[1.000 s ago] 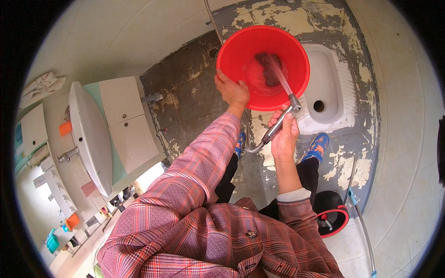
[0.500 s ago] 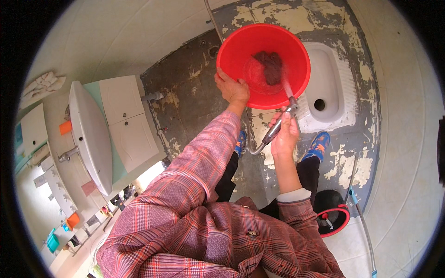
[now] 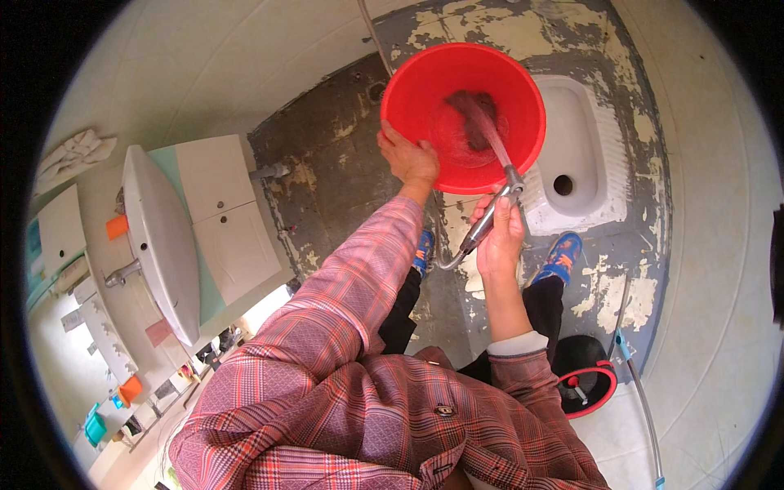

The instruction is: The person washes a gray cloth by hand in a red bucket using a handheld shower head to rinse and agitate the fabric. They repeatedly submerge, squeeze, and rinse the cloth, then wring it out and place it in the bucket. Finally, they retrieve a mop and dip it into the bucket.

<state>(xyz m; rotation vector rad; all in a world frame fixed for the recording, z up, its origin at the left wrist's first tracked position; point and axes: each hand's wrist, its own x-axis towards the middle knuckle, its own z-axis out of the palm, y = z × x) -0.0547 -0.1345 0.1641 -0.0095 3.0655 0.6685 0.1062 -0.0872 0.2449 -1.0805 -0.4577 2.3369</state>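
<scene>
My left hand (image 3: 411, 160) grips the near left rim of a red plastic basin (image 3: 412, 94), fingers over the edge. Inside the basin lies a dark, wet, bunched cloth (image 3: 482, 122). My right hand (image 3: 501, 237) is closed round the handle of a chrome handheld sprayer (image 3: 483, 224), just outside the basin's near rim. From its head a stream of water (image 3: 492, 140) runs into the basin and onto the cloth. The sprayer's metal hose (image 3: 447, 263) curves away below the handle.
A white squat toilet (image 3: 567, 155) is set in the floor right of the basin. Behind my right leg stands a black bucket with a red rim (image 3: 586, 367), beside a pole (image 3: 641, 396). At left are a white washbasin (image 3: 159, 245) and its cabinet (image 3: 216, 175). Paint peels off the grey floor.
The sprayer's head has tipped slightly, so the water stream now reaches farther left and deeper into the basin, over the cloth. Both hands have stayed nearly in place.
</scene>
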